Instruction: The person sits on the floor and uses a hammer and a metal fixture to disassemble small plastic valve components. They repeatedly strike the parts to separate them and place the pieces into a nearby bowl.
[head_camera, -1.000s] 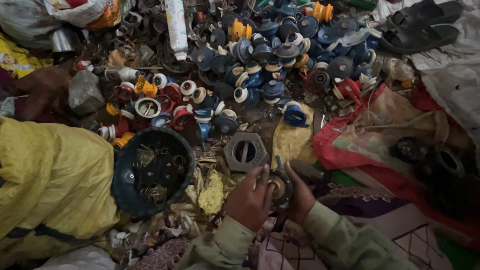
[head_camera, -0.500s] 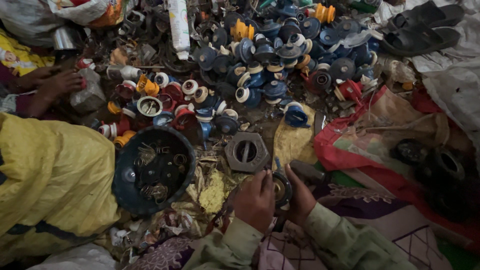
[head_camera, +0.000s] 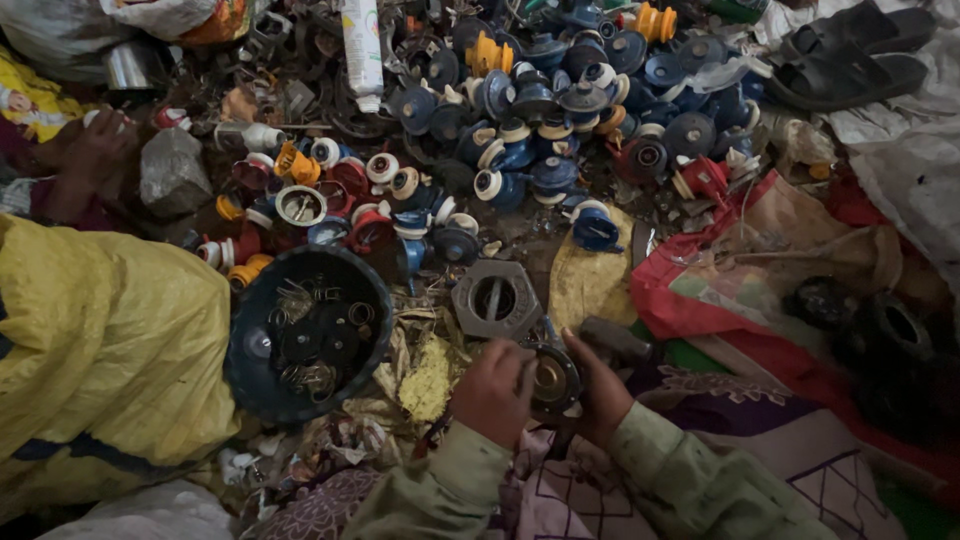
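Note:
My left hand (head_camera: 493, 391) and my right hand (head_camera: 600, 388) together grip a small round dark metal part with a brass-coloured centre (head_camera: 553, 378), low in the middle of the view. Both sleeves are pale green. Just above the hands lies a grey hexagonal metal block with a round hole (head_camera: 495, 298). To the left sits a dark round bowl (head_camera: 250, 370) with rings and small metal bits in it.
A heap of blue, red, white and orange round parts (head_camera: 520, 150) covers the ground ahead. A person in yellow clothing (head_camera: 100, 350) sits at left, a hand (head_camera: 95, 150) near a grey stone (head_camera: 172, 170). Black sandals (head_camera: 850, 60) lie top right, red cloth (head_camera: 700, 300) at right.
My hands stay on the round part with only slight shifting. The other person's hand at upper left has moved a little to the right, towards the stone.

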